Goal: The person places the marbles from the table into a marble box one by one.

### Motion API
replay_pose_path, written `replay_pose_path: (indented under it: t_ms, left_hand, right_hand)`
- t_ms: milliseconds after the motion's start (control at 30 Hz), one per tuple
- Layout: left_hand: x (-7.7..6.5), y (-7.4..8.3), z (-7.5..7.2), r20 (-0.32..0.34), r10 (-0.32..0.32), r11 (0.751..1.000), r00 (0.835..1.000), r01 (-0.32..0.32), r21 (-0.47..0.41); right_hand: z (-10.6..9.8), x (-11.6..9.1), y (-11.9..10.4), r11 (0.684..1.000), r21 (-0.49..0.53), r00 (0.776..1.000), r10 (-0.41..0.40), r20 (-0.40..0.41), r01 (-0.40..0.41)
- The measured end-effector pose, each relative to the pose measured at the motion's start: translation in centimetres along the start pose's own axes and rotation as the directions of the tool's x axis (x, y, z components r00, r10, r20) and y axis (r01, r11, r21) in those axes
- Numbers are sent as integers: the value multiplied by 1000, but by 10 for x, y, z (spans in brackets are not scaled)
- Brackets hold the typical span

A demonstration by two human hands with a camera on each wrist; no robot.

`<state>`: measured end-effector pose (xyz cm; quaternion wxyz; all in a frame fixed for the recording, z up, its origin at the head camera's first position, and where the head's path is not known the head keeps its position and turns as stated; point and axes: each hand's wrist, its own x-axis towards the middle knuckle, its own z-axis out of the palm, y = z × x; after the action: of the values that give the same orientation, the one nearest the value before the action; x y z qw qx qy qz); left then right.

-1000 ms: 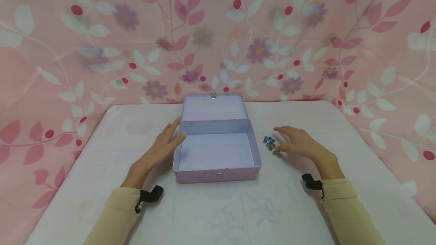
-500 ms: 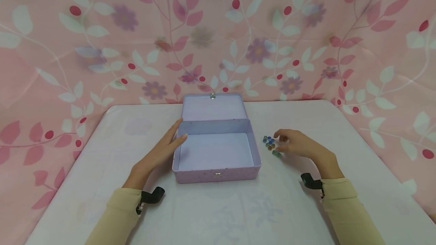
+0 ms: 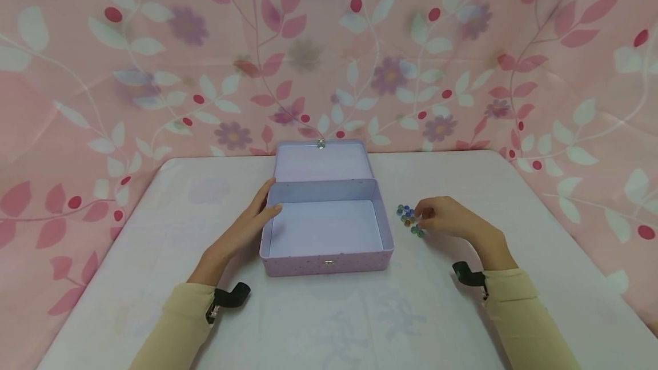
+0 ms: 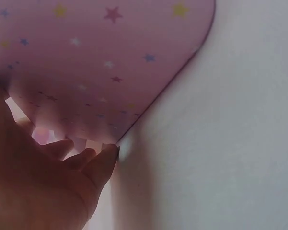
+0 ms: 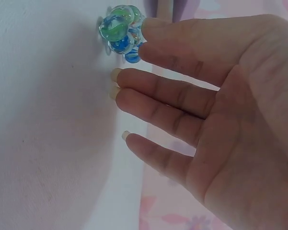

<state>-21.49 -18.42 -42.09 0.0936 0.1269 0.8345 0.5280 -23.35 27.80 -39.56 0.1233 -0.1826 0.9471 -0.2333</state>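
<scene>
A shallow lilac tin box (image 3: pixel 329 264) stands on the table, its hinged lid (image 3: pixel 323 161) tipped back and its inside bare. The left hand (image 3: pixel 241 230) lies along the box's left side, fingers straight against the outer wall and thumb across the rim. Stars dot that wall of the box (image 4: pixel 110 62) in the left wrist view. Right of the box lies a cluster of blue, green and amber glass marbles (image 3: pixel 408 218). Over them, the right hand (image 3: pixel 452 221) has bent fingers, with thumb and forefinger tips right at the marbles (image 5: pixel 116 28). I cannot tell whether a marble is pinched.
White cloth covers the table (image 3: pixel 329 324). A pink floral curtain (image 3: pixel 329 61) hangs along its back edge. Each cuffed sleeve (image 3: pixel 175 324) carries a small black wrist camera (image 3: pixel 231 294).
The right thumb and forefinger have drawn closer together beside the marbles, and the fingers have bent more. The left hand stays at the box's side, and the box has barely shifted in view.
</scene>
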Motion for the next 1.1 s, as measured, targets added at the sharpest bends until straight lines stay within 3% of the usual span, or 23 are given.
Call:
replay_pose_path:
  t_ms: [600, 1100]
  left_hand:
    - [1, -6, -4, 37, -8, 999, 999, 10, -48]
    - [2, -8, -6, 69, -64, 992, 996, 71, -103]
  right_hand:
    - [4, 3, -7, 999, -28, 1000, -20, 0, 20]
    - [10, 6, -4, 999, -37, 1000, 12, -5, -12]
